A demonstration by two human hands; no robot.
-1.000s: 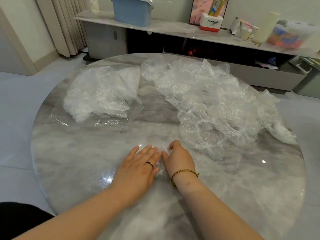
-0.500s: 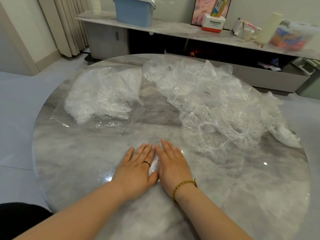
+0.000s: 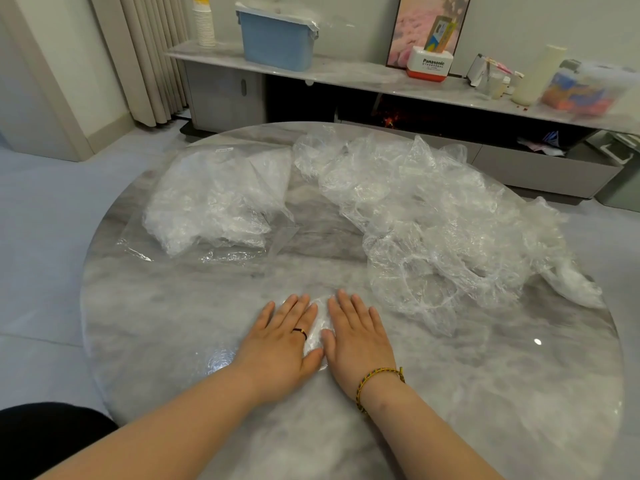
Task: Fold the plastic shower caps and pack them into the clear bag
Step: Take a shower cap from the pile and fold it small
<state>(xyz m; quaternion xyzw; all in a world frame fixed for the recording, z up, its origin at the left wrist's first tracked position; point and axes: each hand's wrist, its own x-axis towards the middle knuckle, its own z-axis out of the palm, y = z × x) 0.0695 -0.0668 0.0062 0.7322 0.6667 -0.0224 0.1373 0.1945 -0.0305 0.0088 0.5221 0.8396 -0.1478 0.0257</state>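
1. The thin, see-through plastic shower cap in hand lies flat on the near part of the round grey marble table. Only a small crinkled strip of it shows in the gap between the two hands, and I cannot tell how many folds it has
2. The left hand, wearing a dark ring, lies palm down on the cap's left side, fingers straight and close together, gripping nothing
3. The right hand, with a braided wristband, presses the right side the same way, fingers straight and slightly spread, none curled round the plastic
4. The clear plastic bag sits well apart at the far left, bulging with whitish plastic; where its mouth lies I cannot tell
5. The loose heap of unfolded transparent caps sprawls over the far and right side, its near edge close to the right hand
6. The film looks very light, soft and springy. It probably traps air and would puff open once the palms lift, and it likely slides on the polished stone
7. The best hold is probably a pinch across all layers at one edge, ideally where the gathered rim bunches thicker, with one palm pressing until the pinch is sure
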